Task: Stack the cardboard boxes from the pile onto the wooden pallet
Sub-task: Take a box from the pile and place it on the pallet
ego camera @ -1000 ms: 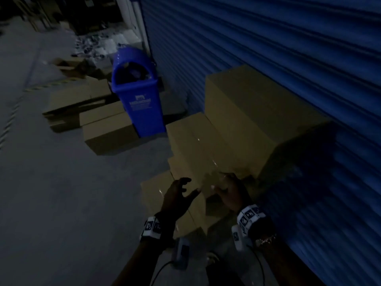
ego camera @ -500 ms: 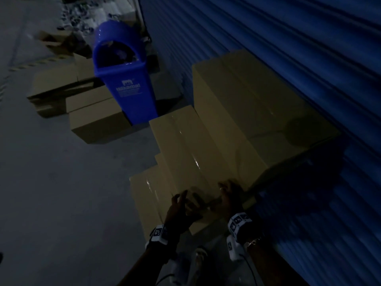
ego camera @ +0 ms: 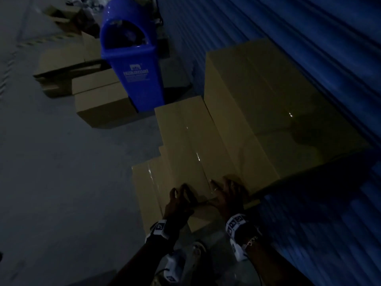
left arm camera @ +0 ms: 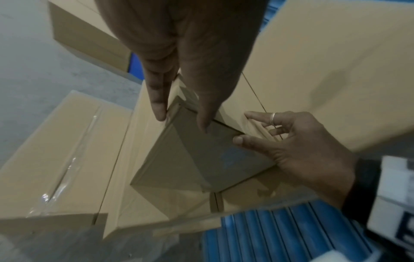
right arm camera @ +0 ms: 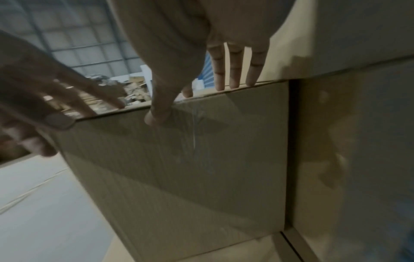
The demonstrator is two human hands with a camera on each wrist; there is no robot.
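Observation:
A pile of cardboard boxes lies against the blue shutter. The long taped box (ego camera: 185, 141) lies on the lower boxes (ego camera: 144, 182), beside a taller big box (ego camera: 257, 100). Both hands are at its near end. My left hand (ego camera: 179, 195) touches the near left corner with straight fingers (left arm camera: 159, 106). My right hand (ego camera: 224, 190), wearing a ring, lays its fingers (right arm camera: 233, 78) flat over the top edge, and its thumb (right arm camera: 156, 117) presses on the shaded end face (right arm camera: 190, 168). The left hand (right arm camera: 56, 109) shows blurred at the left. No wooden pallet is in view.
A blue plastic bin (ego camera: 132, 65) stands just beyond the pile's far end. More boxes (ego camera: 99, 104) and flattened cardboard (ego camera: 61, 58) lie on the floor behind it. The blue shutter (ego camera: 309, 58) runs along the right. Bare concrete floor (ego camera: 51, 182) spreads to the left.
Both hands have come forward and down from hovering in the air to touching the near end of the long box. The view has moved closer to the pile.

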